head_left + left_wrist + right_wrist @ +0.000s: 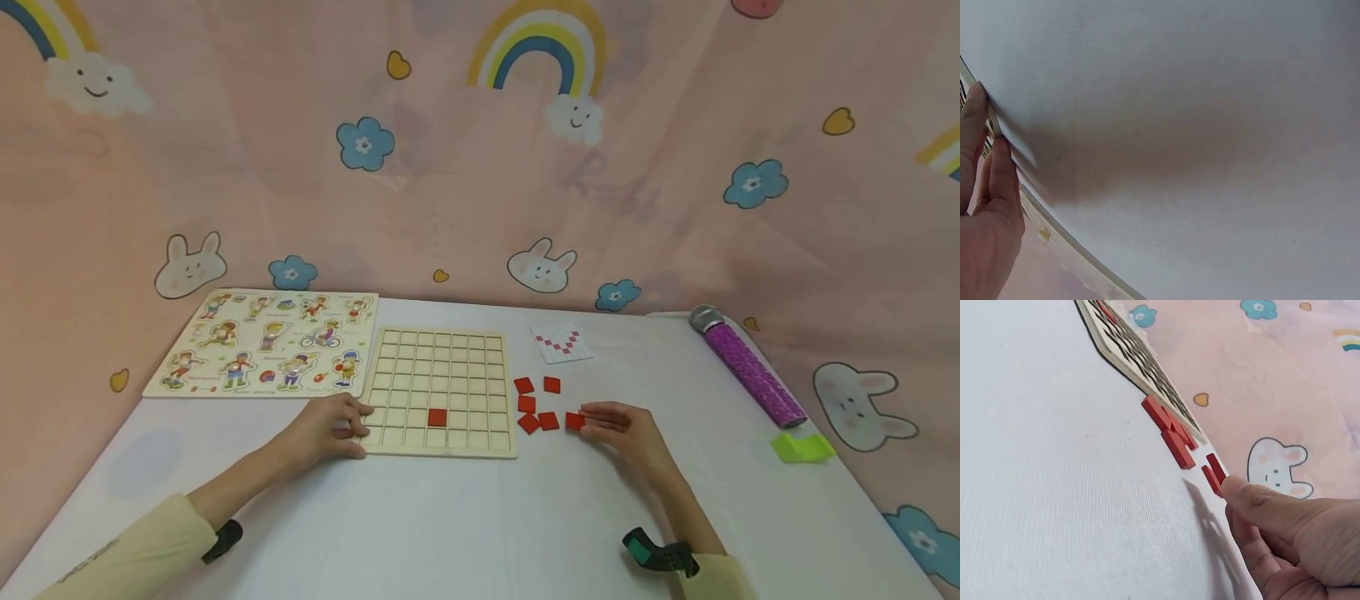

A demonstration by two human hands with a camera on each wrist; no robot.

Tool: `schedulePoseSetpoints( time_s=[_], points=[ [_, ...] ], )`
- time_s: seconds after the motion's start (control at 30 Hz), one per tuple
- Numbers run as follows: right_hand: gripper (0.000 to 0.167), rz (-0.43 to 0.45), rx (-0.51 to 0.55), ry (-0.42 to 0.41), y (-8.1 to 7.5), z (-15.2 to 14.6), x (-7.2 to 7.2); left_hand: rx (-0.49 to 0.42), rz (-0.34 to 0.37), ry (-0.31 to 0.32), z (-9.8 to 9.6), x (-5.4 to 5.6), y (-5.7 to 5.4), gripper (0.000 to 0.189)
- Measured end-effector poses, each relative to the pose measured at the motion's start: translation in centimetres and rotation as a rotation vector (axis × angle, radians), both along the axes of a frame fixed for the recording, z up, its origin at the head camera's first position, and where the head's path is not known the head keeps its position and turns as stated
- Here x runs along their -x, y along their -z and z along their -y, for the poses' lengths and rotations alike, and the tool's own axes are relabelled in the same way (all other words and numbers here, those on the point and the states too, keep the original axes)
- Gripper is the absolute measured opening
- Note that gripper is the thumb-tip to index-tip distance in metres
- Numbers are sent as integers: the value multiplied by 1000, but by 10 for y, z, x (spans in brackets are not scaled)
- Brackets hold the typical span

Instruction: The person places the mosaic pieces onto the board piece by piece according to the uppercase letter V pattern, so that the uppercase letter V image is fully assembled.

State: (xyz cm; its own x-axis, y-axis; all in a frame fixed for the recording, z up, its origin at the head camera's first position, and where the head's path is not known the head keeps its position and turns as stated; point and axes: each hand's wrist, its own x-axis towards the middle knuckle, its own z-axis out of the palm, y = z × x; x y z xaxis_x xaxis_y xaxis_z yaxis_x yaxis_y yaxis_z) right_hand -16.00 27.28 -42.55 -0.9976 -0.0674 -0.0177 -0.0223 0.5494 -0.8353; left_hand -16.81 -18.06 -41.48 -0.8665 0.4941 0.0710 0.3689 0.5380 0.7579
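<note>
Your right hand (pixel 626 433) pinches a red square tile (pixel 574 422) at its fingertips, just right of five loose red tiles (pixel 527 404) on the bench (pixel 450 525). Those lie beside the wooden grid board (pixel 472 372), whose left edge your left hand (pixel 328 427) holds. An inset red tile (pixel 437 417) sits in the board's second row from you. A pattern card (pixel 561 343) lies beyond the loose tiles.

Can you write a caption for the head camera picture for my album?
Left hand steadies the grid board, right hand pinches a red tile.
</note>
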Motion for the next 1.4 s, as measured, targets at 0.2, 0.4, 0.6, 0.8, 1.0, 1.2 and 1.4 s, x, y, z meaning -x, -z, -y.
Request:
schedulePoseSetpoints(
  time_s=[0.2,0.4,0.6,0.8,1.0,1.2,1.4],
  points=[
    [39,29,25,34,-2,10,2,6,6,-11,0,0,0,21],
    [39,49,50,69,-4,20,5,-20,44,-12,-1,-1,-1,22],
    [39,79,100,79,-5,30,10,-8,33,-9,-2,-1,-1,23],
    [39,96,125,84,-7,41,15,5,23,-19,-2,-1,-2,22],
    [39,103,155,95,-7,52,21,17,17,-17,-3,-1,-2,22],
    [38,125,197,85,-10,67,26,23,21,-37,-4,-2,-5,21],
    [34,121,228,66,-13,80,27,21,38,-37,-3,-1,-4,21]
  ],
)
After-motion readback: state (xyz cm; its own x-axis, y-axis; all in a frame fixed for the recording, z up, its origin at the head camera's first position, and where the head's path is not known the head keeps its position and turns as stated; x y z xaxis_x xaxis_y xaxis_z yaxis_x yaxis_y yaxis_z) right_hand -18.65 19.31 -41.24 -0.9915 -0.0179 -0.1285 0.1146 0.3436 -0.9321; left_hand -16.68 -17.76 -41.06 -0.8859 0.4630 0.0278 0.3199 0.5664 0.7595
